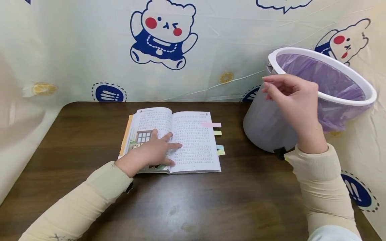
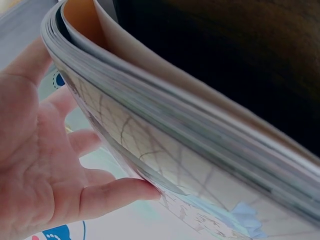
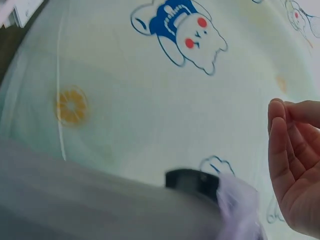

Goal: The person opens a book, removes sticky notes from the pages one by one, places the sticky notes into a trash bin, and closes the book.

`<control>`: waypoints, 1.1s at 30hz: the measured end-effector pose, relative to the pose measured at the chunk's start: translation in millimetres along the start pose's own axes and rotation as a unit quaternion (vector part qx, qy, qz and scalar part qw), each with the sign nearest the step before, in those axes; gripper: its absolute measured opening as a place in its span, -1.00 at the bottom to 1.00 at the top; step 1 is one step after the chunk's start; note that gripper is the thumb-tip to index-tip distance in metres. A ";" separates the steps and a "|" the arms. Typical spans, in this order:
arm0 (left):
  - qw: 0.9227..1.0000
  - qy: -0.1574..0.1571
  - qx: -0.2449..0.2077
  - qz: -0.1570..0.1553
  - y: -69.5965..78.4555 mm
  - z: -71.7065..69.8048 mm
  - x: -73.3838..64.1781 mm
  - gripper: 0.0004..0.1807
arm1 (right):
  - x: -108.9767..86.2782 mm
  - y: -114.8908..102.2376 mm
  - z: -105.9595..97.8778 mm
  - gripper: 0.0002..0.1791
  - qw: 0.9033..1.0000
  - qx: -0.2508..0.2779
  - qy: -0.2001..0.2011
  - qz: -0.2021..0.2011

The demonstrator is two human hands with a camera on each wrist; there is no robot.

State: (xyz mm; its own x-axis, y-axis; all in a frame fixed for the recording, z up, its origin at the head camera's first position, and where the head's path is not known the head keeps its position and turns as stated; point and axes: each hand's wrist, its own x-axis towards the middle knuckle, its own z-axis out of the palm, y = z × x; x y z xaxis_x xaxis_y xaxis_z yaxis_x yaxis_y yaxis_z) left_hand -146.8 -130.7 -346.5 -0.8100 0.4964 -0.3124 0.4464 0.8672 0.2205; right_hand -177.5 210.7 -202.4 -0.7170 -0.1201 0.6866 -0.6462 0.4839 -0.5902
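An open book lies on the brown table, printed text on both pages and a picture on the left one. My left hand rests on it with fingers spread, holding the pages flat across the fold. In the left wrist view, its fingertips touch the page beside the thick stack of page edges. Pink, green, blue and yellow sticky tabs stick out from the book's right edge. Over the near rim of a trash bin, my right hand is raised, thumb and fingertips brought together; nothing shows between them.
The bin has a white rim and a purple bag inside, and it leans at the table's right side. Behind the table hangs a pale curtain with bear and orange-slice prints.
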 end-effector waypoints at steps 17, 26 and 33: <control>1.000 -0.007 -0.006 -0.011 2.8 -0.5 2.0 -0.24 | -13.7 56.9 80.2 -0.72 0.964 -0.096 -0.232 0.086; 1.000 -0.009 -0.006 -0.018 4.9 -3.3 4.1 -0.23 | -22.5 94.4 118.7 -0.72 0.927 -0.115 -0.322 0.156; 1.000 -0.012 -0.007 -0.017 4.6 -2.9 3.0 -0.24 | -33.7 122.1 138.3 -0.68 0.900 -0.137 -0.363 0.198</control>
State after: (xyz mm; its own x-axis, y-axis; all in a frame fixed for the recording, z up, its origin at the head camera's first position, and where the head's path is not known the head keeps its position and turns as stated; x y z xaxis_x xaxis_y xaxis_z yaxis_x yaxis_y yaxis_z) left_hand -148.3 -125.3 -343.7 -0.8148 0.4680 -0.3423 0.4136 0.8829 0.2225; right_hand -268.3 153.9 -356.4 -0.9233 -0.3772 -0.0717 -0.2842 0.7970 -0.5329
